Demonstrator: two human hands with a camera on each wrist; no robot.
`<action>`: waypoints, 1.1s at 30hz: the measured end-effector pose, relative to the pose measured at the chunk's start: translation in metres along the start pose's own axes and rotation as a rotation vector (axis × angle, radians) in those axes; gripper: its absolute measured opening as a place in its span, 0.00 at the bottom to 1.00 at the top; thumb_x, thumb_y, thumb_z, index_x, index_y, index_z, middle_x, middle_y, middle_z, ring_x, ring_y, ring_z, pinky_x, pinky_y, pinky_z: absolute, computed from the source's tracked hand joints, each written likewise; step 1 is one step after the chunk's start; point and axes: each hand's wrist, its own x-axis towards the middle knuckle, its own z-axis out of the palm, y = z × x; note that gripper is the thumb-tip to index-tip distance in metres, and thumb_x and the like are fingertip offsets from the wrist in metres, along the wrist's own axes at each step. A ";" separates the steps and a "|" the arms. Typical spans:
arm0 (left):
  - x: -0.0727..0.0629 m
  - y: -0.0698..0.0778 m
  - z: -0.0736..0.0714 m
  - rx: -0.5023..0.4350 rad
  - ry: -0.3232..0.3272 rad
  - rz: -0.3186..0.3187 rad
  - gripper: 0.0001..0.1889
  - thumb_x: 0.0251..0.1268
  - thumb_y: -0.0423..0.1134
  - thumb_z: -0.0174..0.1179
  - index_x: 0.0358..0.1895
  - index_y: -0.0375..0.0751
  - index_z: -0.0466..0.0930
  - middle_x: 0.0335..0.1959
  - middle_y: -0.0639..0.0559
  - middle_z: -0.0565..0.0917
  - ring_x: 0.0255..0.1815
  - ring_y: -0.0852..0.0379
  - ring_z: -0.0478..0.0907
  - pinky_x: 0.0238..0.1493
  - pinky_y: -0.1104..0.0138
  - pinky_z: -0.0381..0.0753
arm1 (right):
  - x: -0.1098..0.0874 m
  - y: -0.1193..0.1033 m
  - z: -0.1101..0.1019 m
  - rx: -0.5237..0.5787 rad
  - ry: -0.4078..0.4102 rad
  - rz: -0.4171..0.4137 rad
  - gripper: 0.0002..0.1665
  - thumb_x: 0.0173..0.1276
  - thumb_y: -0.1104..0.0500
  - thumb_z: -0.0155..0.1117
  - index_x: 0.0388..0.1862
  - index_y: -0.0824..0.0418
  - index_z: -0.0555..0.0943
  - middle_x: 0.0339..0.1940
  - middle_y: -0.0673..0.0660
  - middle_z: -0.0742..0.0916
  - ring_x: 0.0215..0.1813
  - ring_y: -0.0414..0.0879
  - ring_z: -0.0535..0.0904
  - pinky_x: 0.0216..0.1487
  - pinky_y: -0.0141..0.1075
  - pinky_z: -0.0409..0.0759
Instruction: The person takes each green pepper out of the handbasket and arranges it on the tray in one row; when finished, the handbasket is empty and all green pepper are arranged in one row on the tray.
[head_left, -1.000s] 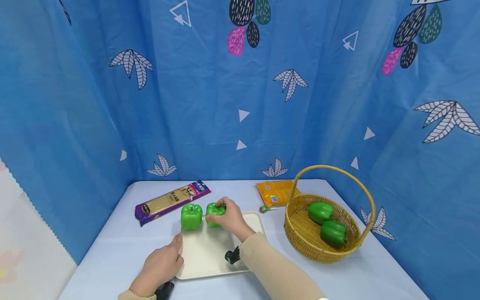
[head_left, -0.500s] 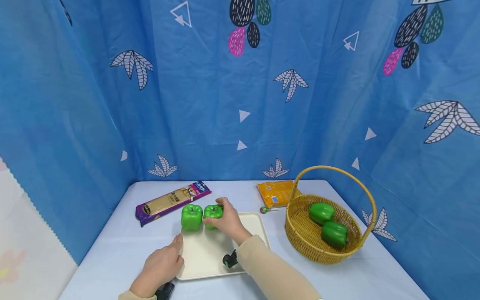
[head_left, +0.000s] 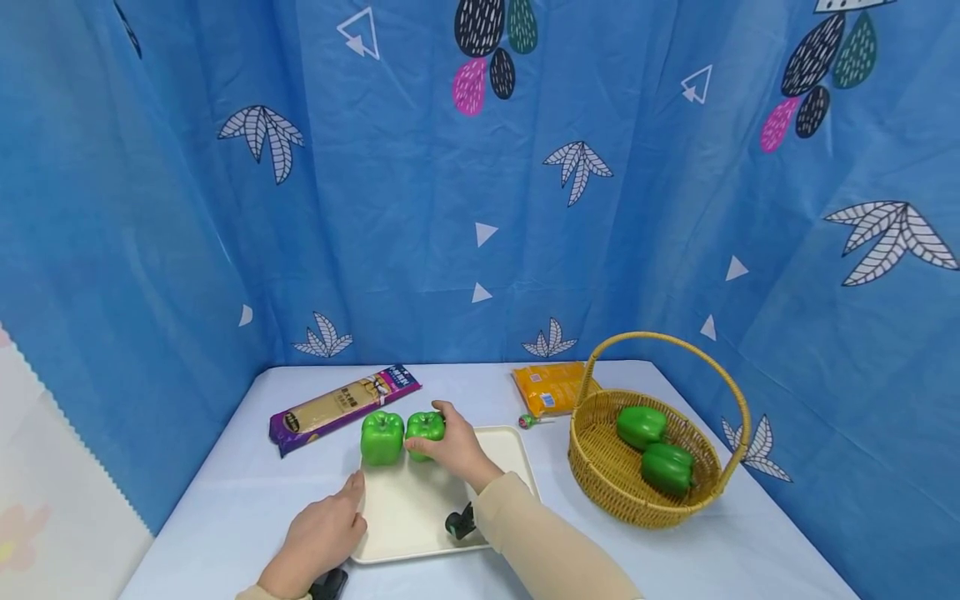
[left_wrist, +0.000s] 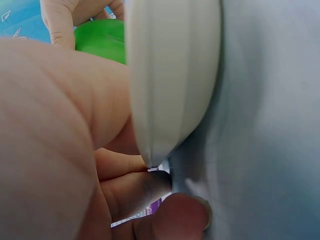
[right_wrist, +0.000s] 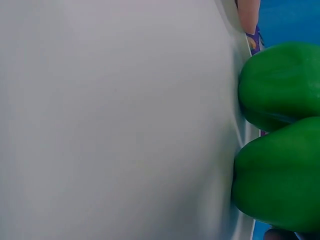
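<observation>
Two green bell peppers stand side by side at the far left of a cream tray (head_left: 405,517). My right hand (head_left: 453,446) holds the right-hand bell pepper (head_left: 425,425), thumb in front and fingers at its far right side. The left bell pepper (head_left: 382,439) stands close against it; both show in the right wrist view, the held bell pepper (right_wrist: 280,175) lower. My left hand (head_left: 322,527) grips the tray's left edge, and in the left wrist view its thumb goes over the rim (left_wrist: 172,75) with the fingers low on the outer side.
A yellow wicker basket (head_left: 600,483) with a tall handle stands at right, with two green bell peppers inside. Behind are a purple noodle packet (head_left: 337,408), an orange packet (head_left: 546,387) and a lollipop (head_left: 528,421). A blue patterned curtain (head_left: 420,208) backs the table.
My right hand has brought its bell pepper a little to the left, up against the other one, and its fingers have spread round the far side. The left hand stays on the tray edge.
</observation>
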 end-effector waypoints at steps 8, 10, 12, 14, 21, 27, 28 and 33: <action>0.000 -0.001 0.001 0.004 -0.009 0.003 0.34 0.64 0.36 0.59 0.72 0.21 0.66 0.69 0.31 0.76 0.23 0.56 0.71 0.26 0.59 0.75 | -0.002 0.000 0.000 -0.006 -0.011 0.028 0.56 0.57 0.38 0.78 0.79 0.56 0.65 0.67 0.62 0.81 0.62 0.54 0.79 0.64 0.54 0.77; 0.000 -0.002 0.001 0.004 -0.008 0.002 0.34 0.64 0.36 0.59 0.72 0.21 0.66 0.69 0.31 0.76 0.23 0.56 0.71 0.26 0.59 0.75 | -0.002 -0.001 -0.001 -0.003 -0.021 0.034 0.57 0.58 0.37 0.78 0.80 0.55 0.64 0.68 0.62 0.80 0.63 0.55 0.79 0.65 0.54 0.77; 0.001 -0.002 0.001 0.004 -0.007 0.002 0.34 0.64 0.36 0.59 0.72 0.21 0.66 0.69 0.31 0.76 0.24 0.56 0.72 0.27 0.59 0.76 | -0.003 -0.001 -0.002 -0.004 -0.027 0.040 0.58 0.58 0.36 0.77 0.80 0.55 0.63 0.70 0.62 0.79 0.65 0.56 0.78 0.66 0.55 0.76; 0.001 -0.002 0.001 0.005 -0.009 0.002 0.34 0.64 0.36 0.59 0.72 0.21 0.66 0.69 0.31 0.77 0.24 0.56 0.72 0.27 0.59 0.76 | -0.005 -0.001 -0.006 -0.007 -0.034 0.042 0.58 0.59 0.35 0.76 0.81 0.55 0.62 0.73 0.63 0.76 0.68 0.59 0.76 0.68 0.57 0.74; 0.002 0.000 0.002 -0.003 -0.016 -0.002 0.34 0.65 0.36 0.58 0.73 0.22 0.66 0.70 0.32 0.76 0.22 0.56 0.70 0.24 0.60 0.72 | -0.013 -0.002 -0.055 -0.014 -0.027 -0.004 0.54 0.64 0.35 0.72 0.82 0.51 0.60 0.78 0.62 0.72 0.75 0.62 0.70 0.69 0.61 0.72; 0.001 0.001 0.002 -0.004 -0.034 -0.002 0.35 0.66 0.37 0.58 0.73 0.22 0.65 0.69 0.31 0.76 0.22 0.56 0.70 0.25 0.60 0.73 | -0.027 -0.001 -0.141 -0.090 0.045 -0.103 0.36 0.69 0.41 0.70 0.72 0.53 0.75 0.71 0.58 0.80 0.70 0.59 0.75 0.64 0.56 0.78; 0.001 0.001 0.002 -0.001 -0.033 -0.001 0.35 0.66 0.37 0.58 0.73 0.22 0.65 0.69 0.31 0.77 0.21 0.56 0.70 0.24 0.60 0.72 | -0.030 0.000 -0.155 -0.106 0.064 -0.102 0.32 0.69 0.43 0.70 0.69 0.53 0.78 0.68 0.57 0.82 0.68 0.58 0.77 0.61 0.54 0.80; 0.001 -0.001 0.000 0.000 -0.019 0.003 0.35 0.66 0.37 0.59 0.73 0.22 0.65 0.70 0.31 0.76 0.20 0.55 0.69 0.22 0.60 0.69 | -0.042 0.016 -0.218 -0.216 0.144 -0.042 0.19 0.74 0.46 0.66 0.57 0.55 0.83 0.53 0.55 0.87 0.53 0.51 0.83 0.50 0.47 0.84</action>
